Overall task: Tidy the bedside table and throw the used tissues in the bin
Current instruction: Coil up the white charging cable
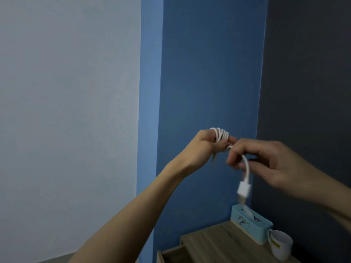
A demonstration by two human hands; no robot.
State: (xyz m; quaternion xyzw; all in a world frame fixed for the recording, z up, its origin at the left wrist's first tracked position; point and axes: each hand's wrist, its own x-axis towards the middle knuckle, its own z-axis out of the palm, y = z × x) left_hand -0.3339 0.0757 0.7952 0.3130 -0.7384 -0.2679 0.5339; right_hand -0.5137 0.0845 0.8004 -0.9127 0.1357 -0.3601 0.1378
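- While you hold the cable (221, 134) up in front of the blue wall (209, 73), well above the bedside table (218, 242), the step in hand looks like coiling it, part of the tidying rather than the tissue job.
- Your left hand (205, 144) is curled, with several white loops wound round its fingers.
- Your right hand (269, 160) is close beside it, almost touching, and pinches the free tail of the cable between thumb and fingers. It is blurred, so the exact finger hold is hard to read.
- Below your right hand the short tail hangs down and ends in the plug (244, 188), which dangles clear of everything and above the tissue box (250, 223).
- On the tabletop, the tissue box sits along the back edge against the wall, with a tissue poking out of its slot.
- Just beside the right end of the box, by the right edge of the tabletop, stands a white mug (281, 243).
- Under the front left corner a drawer (171, 253) stands pulled out; its inside is not in view.
- Little cable is left, so the next move probably calls for one last wrap or a tuck of the plug end through the loops, keeping your left fingers firm so the coil does not spring loose.
- After that you need a place for the coil: the drawer or the tabletop would both serve.
- No used tissues and no bin show from here, so that part of the task cannot be judged.
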